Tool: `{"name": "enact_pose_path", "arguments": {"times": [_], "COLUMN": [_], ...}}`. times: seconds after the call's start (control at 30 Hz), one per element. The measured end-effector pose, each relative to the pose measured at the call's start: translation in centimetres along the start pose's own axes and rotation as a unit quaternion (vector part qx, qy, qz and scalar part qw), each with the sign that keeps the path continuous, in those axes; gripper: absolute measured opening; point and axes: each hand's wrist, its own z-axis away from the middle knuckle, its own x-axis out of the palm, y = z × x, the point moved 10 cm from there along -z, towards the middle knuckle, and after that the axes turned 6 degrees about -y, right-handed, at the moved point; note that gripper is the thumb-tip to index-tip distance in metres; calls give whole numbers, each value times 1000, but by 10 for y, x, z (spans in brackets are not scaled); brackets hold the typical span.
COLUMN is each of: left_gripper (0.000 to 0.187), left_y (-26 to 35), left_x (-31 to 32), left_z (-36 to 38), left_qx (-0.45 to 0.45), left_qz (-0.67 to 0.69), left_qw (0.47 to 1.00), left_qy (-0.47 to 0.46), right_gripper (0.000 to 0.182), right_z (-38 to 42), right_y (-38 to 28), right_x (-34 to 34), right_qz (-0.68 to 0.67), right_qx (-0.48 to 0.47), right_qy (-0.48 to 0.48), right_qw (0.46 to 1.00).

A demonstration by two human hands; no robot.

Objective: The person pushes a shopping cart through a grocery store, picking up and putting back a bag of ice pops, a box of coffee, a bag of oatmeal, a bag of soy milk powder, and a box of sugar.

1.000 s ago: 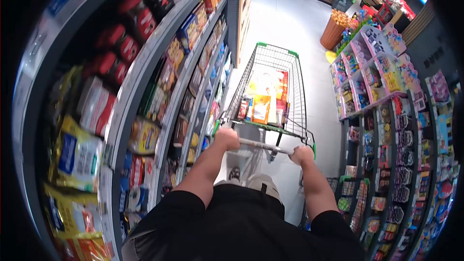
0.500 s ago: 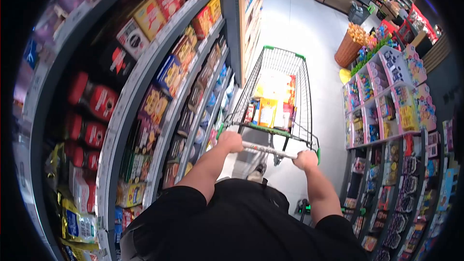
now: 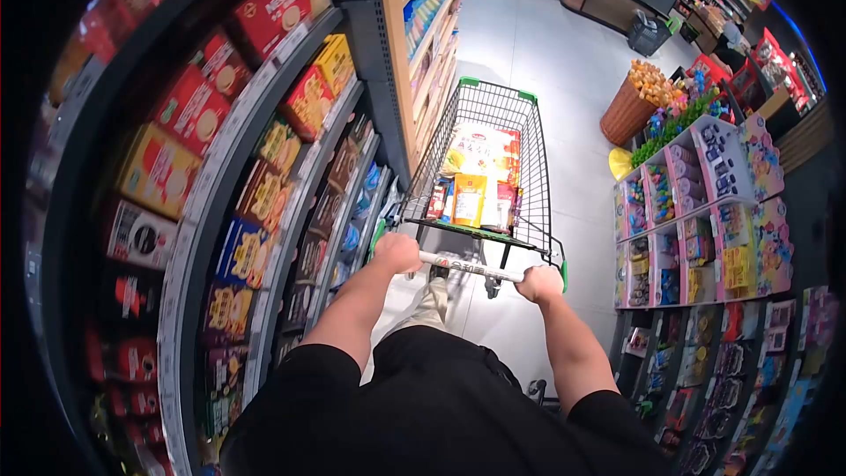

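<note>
The cart handle (image 3: 469,266) is gripped at both ends: the left hand (image 3: 398,253) is closed around its left end, the right hand (image 3: 541,283) around its right end. The handle belongs to a wire shopping cart (image 3: 520,137) standing in the aisle directly ahead. Packaged goods (image 3: 470,197) are lying in its basket. Shelves of boxed snacks (image 3: 264,150) are seen close on the left, a display of small colourful items (image 3: 705,203) on the right.
</note>
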Motion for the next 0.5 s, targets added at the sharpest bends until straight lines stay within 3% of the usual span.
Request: {"name": "enact_pose_path", "arguments": {"times": [0.23, 0.27, 0.5], "left_gripper": [44, 45, 44], "left_y": [-8, -4, 9], "left_x": [-102, -113, -206], "left_z": [-121, -131, -257], "left_qx": [7, 9, 31], "left_qz": [-6, -12, -24], "left_qw": [1000, 1000, 998], "left_qy": [3, -1, -39], "right_gripper": [49, 56, 49], "right_z": [-120, -136, -256], "right_y": [30, 34, 76], "right_x": [-88, -99, -177], "right_qz": [10, 22, -24], "right_qx": [5, -3, 26], "right_qy": [5, 2, 2], "right_qw": [1000, 1000, 999]}}
